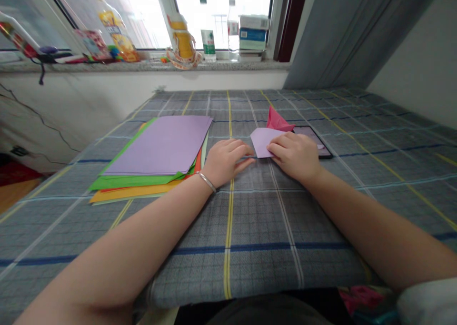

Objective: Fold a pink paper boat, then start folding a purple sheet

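A small folded sheet of purple paper (262, 139) lies on the checked cloth, its left corners cut off at a slant by folds. My right hand (296, 154) grips its right part, fingers curled and pressed together over it. Just left of the paper, my left hand (228, 161) rests on the cloth with fingers stretched toward the paper and the thumb a little apart, holding nothing. A silver bangle (207, 182) circles the left wrist. Directly behind the purple paper stands a pink folded paper piece (277, 121). A phone or tablet (324, 150) lies partly hidden behind my right hand.
To the left lies a stack of coloured paper (160, 144), purple on top with green, orange and yellow edges beneath. Bottles, a yellow cup (183, 42), a tube (208, 44) and boxes (253, 34) line the windowsill. A grey curtain (342, 30) hangs at right.
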The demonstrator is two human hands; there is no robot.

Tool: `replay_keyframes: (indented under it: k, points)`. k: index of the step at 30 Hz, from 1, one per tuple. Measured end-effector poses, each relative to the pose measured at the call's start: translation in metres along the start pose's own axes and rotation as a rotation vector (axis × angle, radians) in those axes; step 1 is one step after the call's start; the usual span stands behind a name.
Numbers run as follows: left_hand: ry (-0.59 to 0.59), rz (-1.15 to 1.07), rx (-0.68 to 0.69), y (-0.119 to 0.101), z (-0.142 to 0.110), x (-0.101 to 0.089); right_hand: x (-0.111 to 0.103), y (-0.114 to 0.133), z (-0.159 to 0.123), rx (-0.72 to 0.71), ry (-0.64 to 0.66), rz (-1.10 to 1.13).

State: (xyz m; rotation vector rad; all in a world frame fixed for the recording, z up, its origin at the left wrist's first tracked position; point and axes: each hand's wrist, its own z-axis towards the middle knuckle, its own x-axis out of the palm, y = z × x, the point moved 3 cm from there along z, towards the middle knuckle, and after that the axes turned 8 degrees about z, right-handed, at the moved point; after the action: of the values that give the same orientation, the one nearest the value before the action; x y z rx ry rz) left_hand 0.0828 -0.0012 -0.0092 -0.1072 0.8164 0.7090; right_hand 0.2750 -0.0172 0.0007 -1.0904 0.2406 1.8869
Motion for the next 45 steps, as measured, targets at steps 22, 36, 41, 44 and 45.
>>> replay_keyframes:
  k: [22, 36, 41, 44, 45]
  points:
    - [0.027, 0.032, 0.060, -0.005, -0.001, 0.001, 0.002, 0.011, 0.001, -0.052, 0.056, 0.001]
    - [0.448, 0.247, -0.110, 0.022, -0.007, 0.014, 0.004, -0.011, -0.004, 0.069, 0.421, 0.006]
    - [0.506, 0.388, -0.153, 0.023, -0.008, 0.014, 0.002, -0.003, -0.002, -0.003, 0.459, 0.053]
    - [0.487, 0.395, -0.122, 0.019, -0.007, 0.014, 0.000, 0.004, -0.001, -0.068, 0.433, 0.126]
    - [0.492, 0.401, -0.128, 0.019, -0.008, 0.014, 0.000, 0.006, -0.001, -0.067, 0.423, 0.162]
